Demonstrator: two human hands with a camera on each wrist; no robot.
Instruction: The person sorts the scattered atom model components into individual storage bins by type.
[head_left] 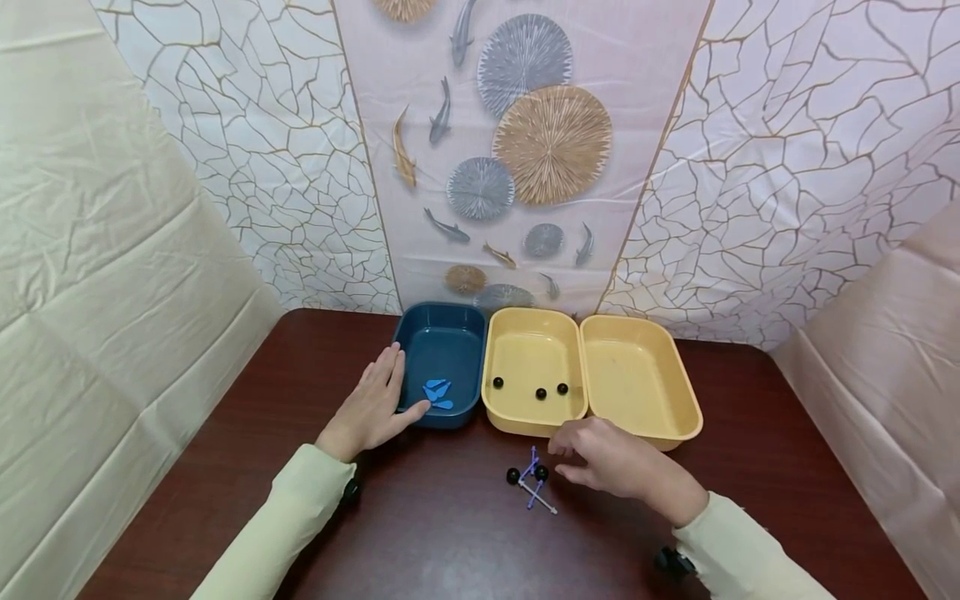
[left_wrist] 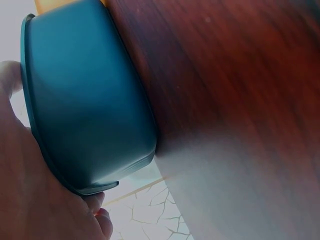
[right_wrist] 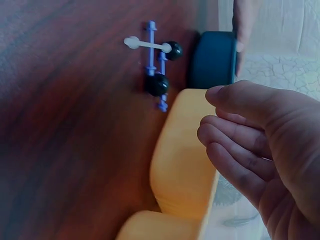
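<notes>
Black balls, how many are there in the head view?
5 black balls: three in the middle tray, at left, near centre and right of centre; two on the table among the sticks. The right hand could hide another.

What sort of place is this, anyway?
Probably a screened-off tabletop set up for sorting small parts. Patterned cloth hangs behind a dark table, where a blue bin holds blue pieces and a yellow bin holds black balls.
</notes>
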